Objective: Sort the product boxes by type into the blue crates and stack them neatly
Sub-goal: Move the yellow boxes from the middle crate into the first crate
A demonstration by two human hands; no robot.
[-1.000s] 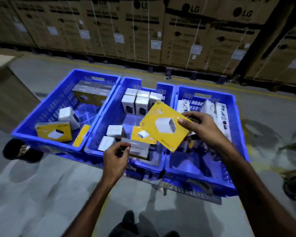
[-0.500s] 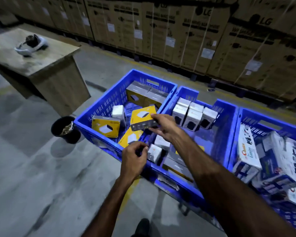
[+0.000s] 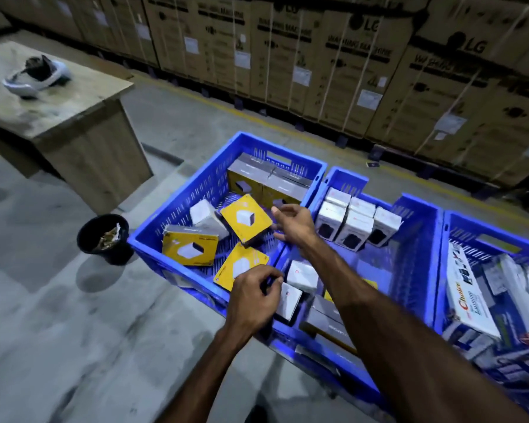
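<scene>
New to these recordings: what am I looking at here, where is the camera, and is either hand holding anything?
There is no machine, only a person's bare arms, filmed by one camera worn on the head and looking down. Three blue crates stand side by side. The left crate holds yellow boxes, the middle crate white boxes, the right crate mixed packs. The right hand is open beside a tilted yellow box, with no grip on it. The left hand is curled by a white box; whether it holds that box is unclear.

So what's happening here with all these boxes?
A person is sorting small product boxes into blue crates. Their right hand, fingers spread, is at a yellow box tilted in the left crate. Their left hand hovers by a white box in the middle crate.
</scene>
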